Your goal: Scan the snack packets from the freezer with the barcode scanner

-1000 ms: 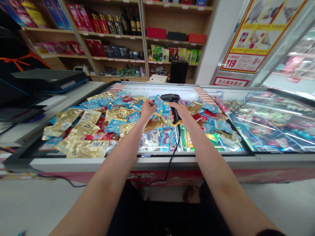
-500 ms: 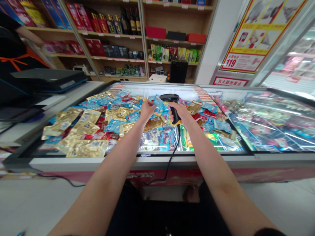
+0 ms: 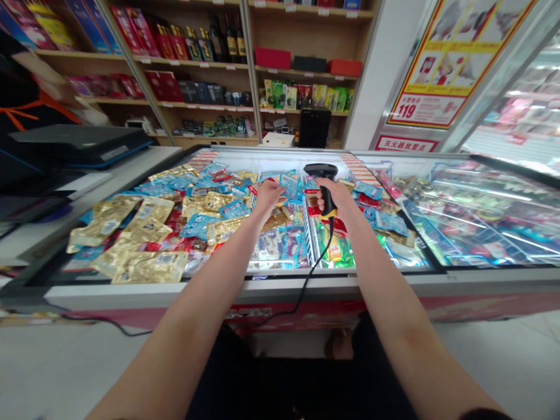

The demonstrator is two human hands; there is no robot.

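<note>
A long chest freezer (image 3: 131, 293) holds packs in wire-walled compartments. A white wire divider (image 3: 308, 236) runs front to back near its middle; blue and pale packs (image 3: 293, 245) lie just left of it, green and yellow bags (image 3: 345, 254) just right. Many gold packets (image 3: 151, 267), with blue and red ones among them, are heaped and overlapping across the top, thickest on the left; whether each rests on glass or below it, I cannot tell. The next freezer section, under a glass lid (image 3: 481, 216), holds more packs, blurred by reflections.

The right hand (image 3: 335, 195) grips a black scanner (image 3: 327, 201) by its handle, above the packets and right of the divider. The left hand (image 3: 269, 197) is over the heap with fingers bent, just beside a blue packet (image 3: 289, 185); whether it grasps anything, I cannot tell.

The scanner's cable (image 3: 303, 296) hangs across the front rim and curves left. Both forearms cover part of the freezer. At left, a dark machine (image 3: 79, 143) sits on a white surface (image 3: 126, 175), with a co-worker (image 3: 13, 76) behind it. Shelves (image 3: 192, 63) behind the freezer carry bottles (image 3: 234, 41), boxes and bags.
</note>
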